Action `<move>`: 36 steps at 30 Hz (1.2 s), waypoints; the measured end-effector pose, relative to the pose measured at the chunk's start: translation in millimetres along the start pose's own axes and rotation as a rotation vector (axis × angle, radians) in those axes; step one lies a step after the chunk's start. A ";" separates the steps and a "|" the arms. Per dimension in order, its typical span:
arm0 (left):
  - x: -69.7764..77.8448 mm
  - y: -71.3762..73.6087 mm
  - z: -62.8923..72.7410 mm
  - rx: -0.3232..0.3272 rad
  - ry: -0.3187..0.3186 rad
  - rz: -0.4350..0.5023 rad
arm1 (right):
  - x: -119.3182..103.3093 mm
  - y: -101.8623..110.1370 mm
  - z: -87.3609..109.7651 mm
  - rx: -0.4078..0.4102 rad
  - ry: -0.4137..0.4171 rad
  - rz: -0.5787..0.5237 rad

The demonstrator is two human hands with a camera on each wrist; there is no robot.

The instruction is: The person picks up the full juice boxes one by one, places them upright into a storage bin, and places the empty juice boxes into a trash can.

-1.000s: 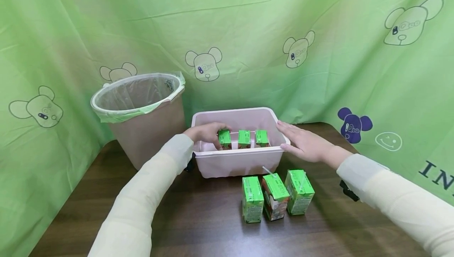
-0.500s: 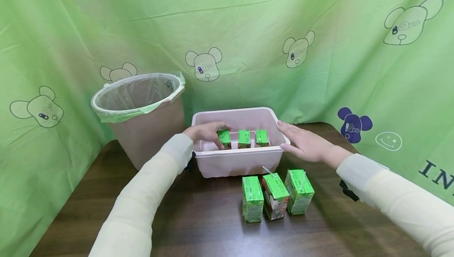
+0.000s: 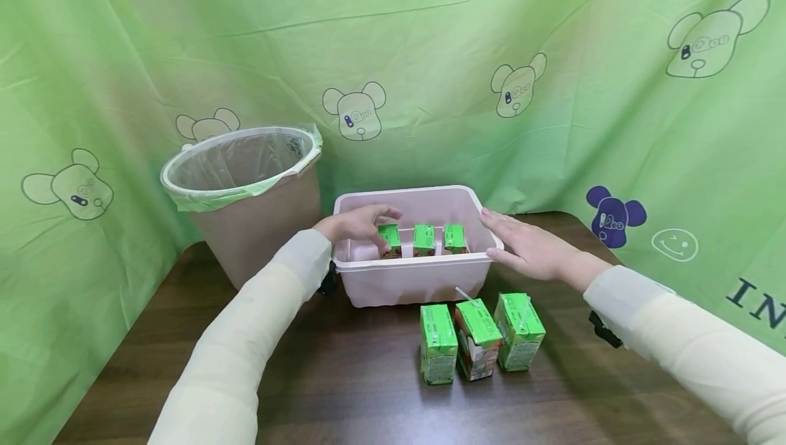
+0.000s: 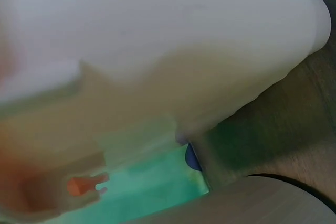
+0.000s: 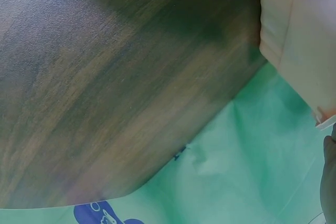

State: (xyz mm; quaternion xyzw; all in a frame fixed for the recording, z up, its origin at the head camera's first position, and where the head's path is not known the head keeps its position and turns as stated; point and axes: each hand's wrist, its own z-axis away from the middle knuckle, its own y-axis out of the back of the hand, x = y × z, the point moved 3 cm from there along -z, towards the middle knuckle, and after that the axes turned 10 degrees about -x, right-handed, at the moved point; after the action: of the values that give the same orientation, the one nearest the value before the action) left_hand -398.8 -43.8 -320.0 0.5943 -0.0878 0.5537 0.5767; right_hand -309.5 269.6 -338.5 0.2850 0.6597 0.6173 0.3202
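Raised a little since half a second ago, the left hand [image 3: 359,223] has its index finger lifted off toward the back of the leftmost carton [image 3: 389,232], with finger and thumb spread apart; whether the thumb touches it, I cannot tell. That carton stands in the pale bin [image 3: 411,284], upright, long axis vertical, green top facing up, its lower part hidden by the front wall. Beside it, a middle carton [image 3: 424,235] and a right-hand carton [image 3: 454,235] stand the same way. The right hand [image 3: 531,247] has stayed at the bin's right rim, fingers close together, thumb apart at the near corner. Three front cartons [image 3: 477,339], also unmoved, stand upright on the table [image 3: 344,377].
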 end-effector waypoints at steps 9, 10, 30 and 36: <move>9.9 4.5 8.6 0.050 -0.034 -0.062 | 1.0 -0.6 -0.3 0.001 -0.013 -0.028; 10.1 4.9 9.6 0.057 -0.036 -0.060 | 1.1 -0.7 0.0 0.003 -0.014 -0.032; 24.2 13.1 53.5 0.295 -0.149 -0.069 | 0.3 0.9 1.2 0.012 -0.047 -0.083; 28.8 12.9 74.6 0.367 -0.213 -0.130 | -1.8 3.3 4.9 0.018 -0.045 -0.068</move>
State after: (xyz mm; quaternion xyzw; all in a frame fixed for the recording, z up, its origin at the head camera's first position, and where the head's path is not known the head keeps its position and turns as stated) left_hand -356.2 -90.9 -269.7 0.7488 -0.0074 0.4563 0.4807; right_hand -304.5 271.5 -335.3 0.2793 0.6672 0.5933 0.3533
